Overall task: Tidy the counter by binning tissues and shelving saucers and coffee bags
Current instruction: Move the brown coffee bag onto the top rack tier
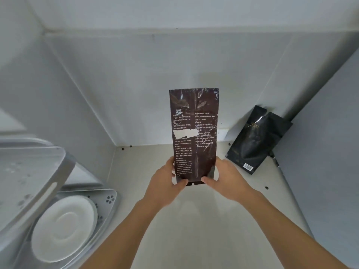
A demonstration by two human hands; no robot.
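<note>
We hold a tall, glossy dark-brown foil coffee bag (194,136) upright between both hands, inside a pale grey cabinet whose off-white shelf (194,220) lies below our forearms. Our left hand (165,183) grips the bag's lower left edge, thumb pressed on the front near the bottom seam, and our right hand (227,181) clasps the lower right edge the same way — so both hands are closed on the bag. The bag's printed back faces us, with columns of small white text and a torn white label (184,133) on its left half; its crimped top edge stands in front of the cabinet's back wall. We cannot tell whether the bottom of the bag touches the shelf or sits just above it. To the right, well apart from the held bag, a second coffee bag — a black matte pouch with a small barcode sticker (256,140) — leans tilted in the back right corner of the shelf. At the lower left, a stack of white round saucers (66,228) rests in the lower tier of a grey plastic rack with flower-shaped cut-outs (111,199), under its upper tray.
</note>
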